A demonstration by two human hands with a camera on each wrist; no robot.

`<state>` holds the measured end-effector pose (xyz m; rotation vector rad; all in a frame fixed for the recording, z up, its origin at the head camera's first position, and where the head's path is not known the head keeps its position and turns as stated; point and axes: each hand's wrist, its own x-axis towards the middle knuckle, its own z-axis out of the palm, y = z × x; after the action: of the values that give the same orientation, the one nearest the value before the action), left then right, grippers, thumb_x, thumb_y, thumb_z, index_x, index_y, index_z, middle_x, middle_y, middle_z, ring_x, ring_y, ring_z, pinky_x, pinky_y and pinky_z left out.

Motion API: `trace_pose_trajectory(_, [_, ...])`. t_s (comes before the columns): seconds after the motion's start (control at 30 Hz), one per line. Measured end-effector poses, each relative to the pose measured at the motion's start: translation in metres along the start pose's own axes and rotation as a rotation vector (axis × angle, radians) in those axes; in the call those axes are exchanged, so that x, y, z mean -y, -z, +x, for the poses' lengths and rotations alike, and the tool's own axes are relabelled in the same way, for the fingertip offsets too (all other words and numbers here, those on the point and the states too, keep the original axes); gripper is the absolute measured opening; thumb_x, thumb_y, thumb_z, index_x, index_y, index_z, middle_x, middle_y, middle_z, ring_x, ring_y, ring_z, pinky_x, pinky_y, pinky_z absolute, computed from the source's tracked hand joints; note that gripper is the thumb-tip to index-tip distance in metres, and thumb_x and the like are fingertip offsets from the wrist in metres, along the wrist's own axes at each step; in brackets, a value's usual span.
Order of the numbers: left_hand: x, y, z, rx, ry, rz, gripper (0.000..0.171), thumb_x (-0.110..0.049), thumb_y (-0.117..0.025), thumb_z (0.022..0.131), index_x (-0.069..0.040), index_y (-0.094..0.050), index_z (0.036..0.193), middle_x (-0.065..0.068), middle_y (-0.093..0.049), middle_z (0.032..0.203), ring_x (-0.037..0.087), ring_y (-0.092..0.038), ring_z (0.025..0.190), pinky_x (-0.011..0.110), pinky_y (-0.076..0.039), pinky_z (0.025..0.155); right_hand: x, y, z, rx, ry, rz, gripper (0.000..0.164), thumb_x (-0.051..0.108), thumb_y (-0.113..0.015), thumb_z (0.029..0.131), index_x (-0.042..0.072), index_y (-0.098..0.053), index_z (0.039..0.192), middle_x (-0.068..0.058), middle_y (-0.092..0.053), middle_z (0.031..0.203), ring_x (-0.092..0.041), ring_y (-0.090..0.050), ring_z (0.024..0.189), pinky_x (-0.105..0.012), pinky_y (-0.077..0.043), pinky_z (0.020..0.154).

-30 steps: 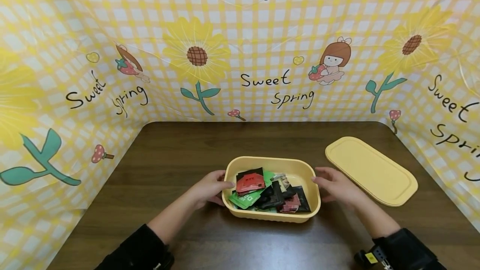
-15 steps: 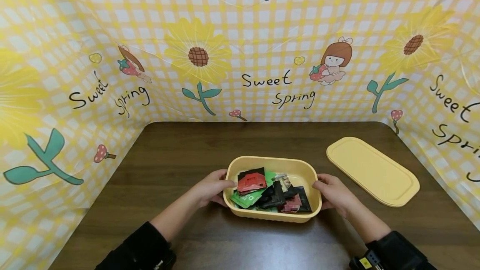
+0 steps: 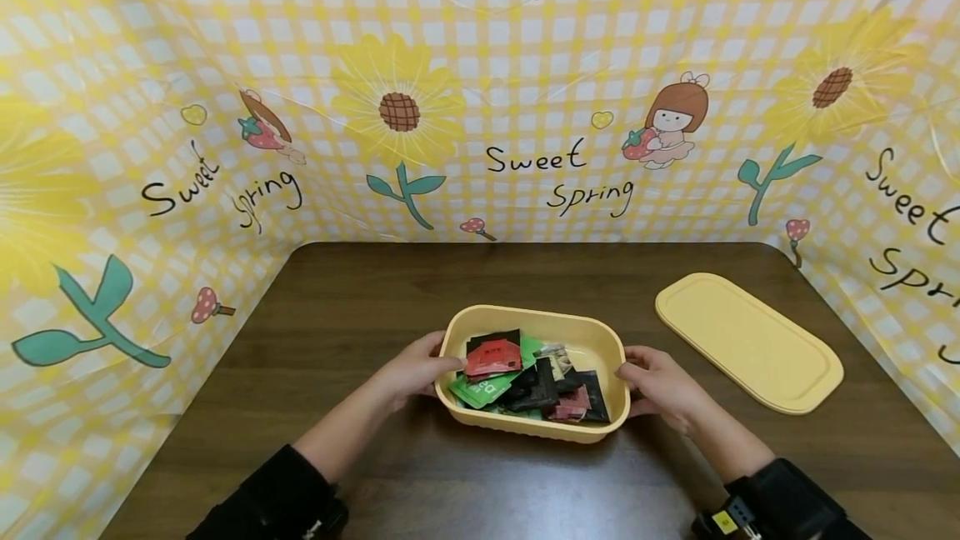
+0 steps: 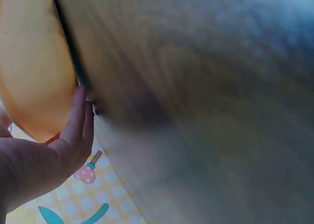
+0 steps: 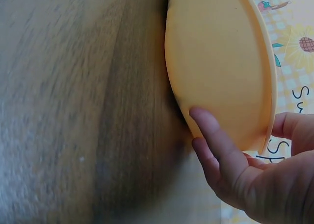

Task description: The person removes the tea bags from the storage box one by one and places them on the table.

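A pale yellow plastic box (image 3: 517,427) with rounded corners holds a jumble of small packets. Among them are a red packet (image 3: 492,358), a green packet (image 3: 480,391) and a black packet (image 3: 538,386). My left hand (image 3: 418,367) grips the box's left end, thumb over the rim. At the opposite end my right hand (image 3: 663,383) pinches the rim, thumb on top. Seen from the left wrist, the fingers of the left hand (image 4: 46,158) lie along the box's outer wall (image 4: 37,62). In the right wrist view, fingers of the right hand (image 5: 255,177) support the wall (image 5: 221,62) near its lower edge.
A matching yellow lid (image 3: 750,342) lies flat on the dark wooden table (image 3: 360,294), right of the box. Behind and at both sides stands a yellow checked cloth (image 3: 465,107) printed with flowers and lettering.
My right hand has closed in on the box's right end and taken hold of it. Since then the box has shifted slightly left, with both hands moving along.
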<state>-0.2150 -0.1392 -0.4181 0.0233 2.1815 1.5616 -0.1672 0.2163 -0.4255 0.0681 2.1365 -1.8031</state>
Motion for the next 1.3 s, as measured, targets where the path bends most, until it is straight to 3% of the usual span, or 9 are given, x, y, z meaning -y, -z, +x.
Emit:
trace_pose_trajectory(0.17, [-0.002, 0.011, -0.001, 0.018, 0.009, -0.114, 0.066, -0.019, -0.059, 0.101, -0.008, -0.03, 0.159, 0.024, -0.063, 0.128, 0.018, -0.071, 0.084, 0.04, -0.064, 0.073, -0.003, -0.004, 0.006, 0.051, -0.004, 0.07, 0.06, 0.006, -0.047, 0.101, -0.019, -0.025, 0.151, -0.014, -0.054, 0.105, -0.017, -0.064, 0.09, -0.041, -0.064, 0.074])
trace_pose_trajectory(0.37, [-0.009, 0.026, -0.007, 0.047, 0.001, -0.222, 0.072, -0.02, -0.058, 0.097, -0.014, -0.024, 0.161, 0.018, -0.064, 0.121, 0.02, -0.073, 0.086, 0.043, -0.064, 0.075, -0.003, -0.015, 0.013, 0.11, 0.0, 0.128, 0.059, 0.005, -0.047, 0.103, -0.018, -0.024, 0.152, -0.013, -0.056, 0.111, -0.017, -0.065, 0.095, -0.04, -0.063, 0.077])
trace_pose_trajectory(0.63, [-0.019, 0.047, -0.018, 0.007, -0.021, -0.185, 0.071, -0.023, -0.057, 0.099, -0.013, -0.026, 0.162, 0.011, -0.068, 0.111, 0.015, -0.073, 0.082, 0.037, -0.063, 0.07, 0.002, -0.033, 0.018, 0.168, 0.008, 0.149, 0.058, 0.005, -0.046, 0.108, -0.019, -0.021, 0.155, -0.024, -0.059, 0.126, -0.021, -0.068, 0.102, -0.039, -0.063, 0.08])
trace_pose_trajectory(1.03, [-0.022, 0.061, -0.024, -0.013, -0.046, -0.142, 0.071, -0.025, -0.058, 0.1, -0.01, -0.027, 0.161, 0.01, -0.067, 0.112, 0.013, -0.073, 0.081, 0.034, -0.063, 0.068, 0.009, -0.049, 0.022, 0.159, -0.004, 0.138, 0.055, 0.004, -0.047, 0.107, -0.018, -0.025, 0.153, -0.024, -0.06, 0.123, -0.021, -0.069, 0.1, -0.04, -0.063, 0.08])
trace_pose_trajectory(1.13, [-0.022, 0.062, -0.025, -0.015, -0.044, -0.141, 0.071, -0.025, -0.058, 0.1, -0.01, -0.027, 0.162, 0.012, -0.067, 0.115, 0.013, -0.073, 0.083, 0.035, -0.063, 0.069, 0.012, -0.051, 0.025, 0.105, 0.018, 0.052, 0.055, 0.004, -0.049, 0.107, -0.02, -0.027, 0.151, -0.034, -0.056, 0.132, -0.03, -0.069, 0.106, -0.044, -0.064, 0.084])
trace_pose_trajectory(1.3, [-0.021, 0.063, -0.027, -0.02, -0.045, -0.147, 0.07, -0.025, -0.057, 0.1, -0.011, -0.027, 0.161, 0.01, -0.067, 0.114, 0.013, -0.073, 0.085, 0.035, -0.063, 0.069, 0.04, -0.056, 0.034, -0.104, 0.237, -0.42, 0.059, 0.011, -0.06, 0.104, -0.016, -0.036, 0.151, -0.04, -0.048, 0.147, -0.049, -0.06, 0.128, -0.055, -0.057, 0.1])
